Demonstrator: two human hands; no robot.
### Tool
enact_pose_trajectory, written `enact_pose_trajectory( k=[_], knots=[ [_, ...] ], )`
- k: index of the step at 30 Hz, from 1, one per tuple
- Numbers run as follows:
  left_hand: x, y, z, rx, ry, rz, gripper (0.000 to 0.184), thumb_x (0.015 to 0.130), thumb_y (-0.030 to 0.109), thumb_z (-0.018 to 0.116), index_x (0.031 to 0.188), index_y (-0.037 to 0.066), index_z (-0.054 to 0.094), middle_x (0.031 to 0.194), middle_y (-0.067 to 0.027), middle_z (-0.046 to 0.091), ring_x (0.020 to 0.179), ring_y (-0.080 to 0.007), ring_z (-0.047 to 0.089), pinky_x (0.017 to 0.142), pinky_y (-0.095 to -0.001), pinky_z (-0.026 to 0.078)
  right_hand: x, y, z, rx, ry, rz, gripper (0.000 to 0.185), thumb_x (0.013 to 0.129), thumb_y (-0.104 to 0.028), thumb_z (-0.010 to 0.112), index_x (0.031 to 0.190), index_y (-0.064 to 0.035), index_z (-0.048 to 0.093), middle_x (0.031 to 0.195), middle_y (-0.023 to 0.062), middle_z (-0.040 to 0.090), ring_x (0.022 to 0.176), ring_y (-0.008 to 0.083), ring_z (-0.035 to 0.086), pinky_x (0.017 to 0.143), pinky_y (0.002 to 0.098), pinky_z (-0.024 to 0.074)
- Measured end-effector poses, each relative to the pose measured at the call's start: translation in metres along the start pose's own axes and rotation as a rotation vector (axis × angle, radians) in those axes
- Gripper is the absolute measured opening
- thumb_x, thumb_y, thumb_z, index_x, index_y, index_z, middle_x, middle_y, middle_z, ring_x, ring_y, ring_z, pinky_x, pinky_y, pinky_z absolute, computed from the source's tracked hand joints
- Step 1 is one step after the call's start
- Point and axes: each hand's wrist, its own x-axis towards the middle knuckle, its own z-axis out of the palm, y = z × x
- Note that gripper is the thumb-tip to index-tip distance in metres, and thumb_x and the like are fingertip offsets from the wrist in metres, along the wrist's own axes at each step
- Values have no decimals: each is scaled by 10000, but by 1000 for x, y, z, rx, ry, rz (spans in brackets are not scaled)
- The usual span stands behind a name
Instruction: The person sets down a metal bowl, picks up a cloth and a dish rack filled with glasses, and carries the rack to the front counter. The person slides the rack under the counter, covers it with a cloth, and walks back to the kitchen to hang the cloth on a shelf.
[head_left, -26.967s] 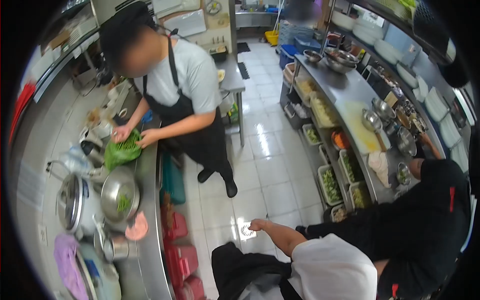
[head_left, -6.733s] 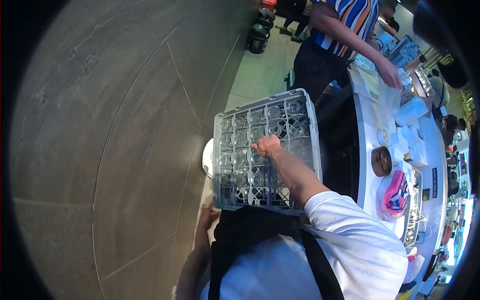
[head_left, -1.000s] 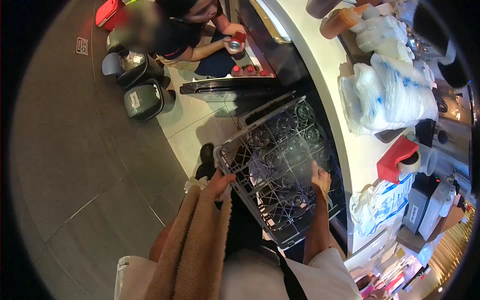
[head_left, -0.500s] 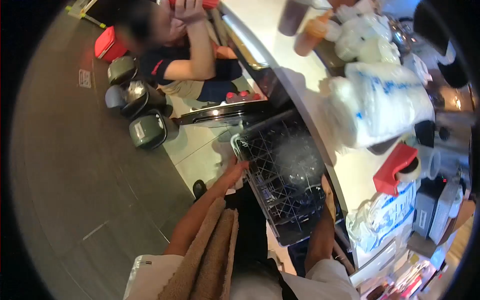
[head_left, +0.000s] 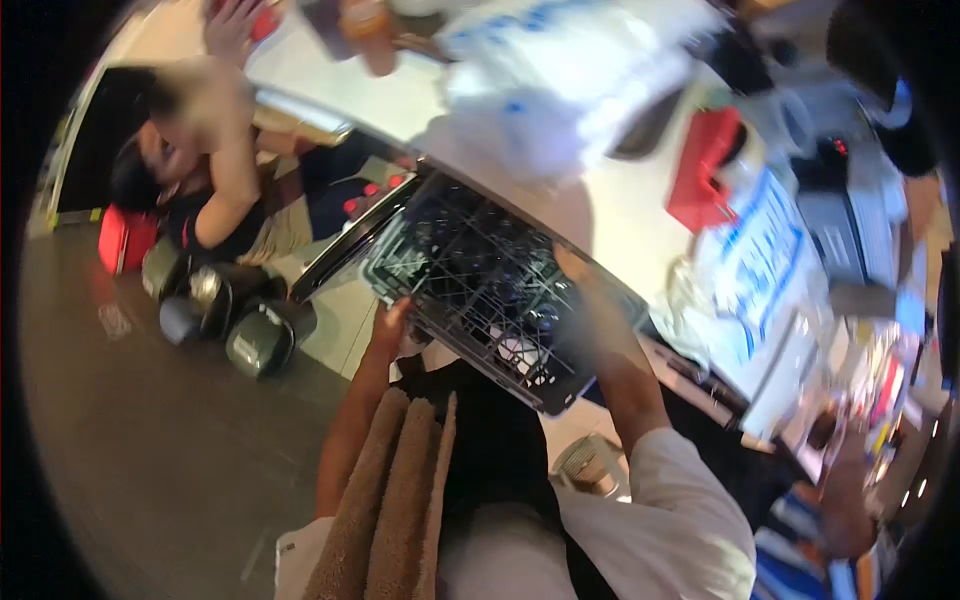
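A dark dish rack (head_left: 478,345) with a grid of compartments sits in front of my body, tilted in the view. Clear glassware (head_left: 480,240) shows dimly between its bars; the pieces are too dark to tell apart. My left hand (head_left: 392,322) is closed on the rack's near left corner, thumb over the rim. On the far right side, my right hand (head_left: 575,268) grips the rack's edge by the counter, partly blurred. A folded brown towel (head_left: 385,490) hangs over my left shoulder.
A white counter (head_left: 400,105) runs along the far side, bearing plastic-wrapped packs (head_left: 570,70) and a red tape dispenser (head_left: 705,170). An opened black door (head_left: 350,240) stands left of the rack. Beyond crouches a co-worker (head_left: 215,190) near several dark bins (head_left: 262,338).
My view has turned, so the counter and rack appear swung round and shifted left. Both hands have stayed on the rack. The co-worker remains low by the door.
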Motion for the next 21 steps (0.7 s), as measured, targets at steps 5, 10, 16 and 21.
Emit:
enact_pose_trajectory(
  k=[5,10,16,21],
  knots=[
    [24,1,-9,288,99,-190,621,802,303,685,1282,-24,468,1218,-187,551,1087,-325,551,858,-461,480,-90,-13,-37,163,118,65,287,868,-235,576,1048,-16,622,1081,216,607,994,417,569,861,501,431],
    [52,6,-48,241,-419,-373,544,821,375,650,1254,61,548,1275,-155,521,1125,-332,524,858,-506,478,-267,-15,12,263,866,435,457,760,-166,665,1188,-90,523,1140,190,489,1068,389,488,867,490,418],
    [59,42,-43,622,-468,-565,587,781,446,689,1184,37,570,1039,-105,649,875,-298,645,779,-449,531,-330,-13,93,790,502,1033,848,716,-222,700,1429,-191,241,1304,191,376,1192,457,416,944,537,417],
    [20,74,-21,956,-353,-233,646,736,387,754,1227,15,558,1063,-76,637,892,-294,627,761,-460,516,-340,4,110,963,545,992,744,742,-95,616,1412,-220,316,1315,190,390,1139,473,458,950,499,433]
  ],
)
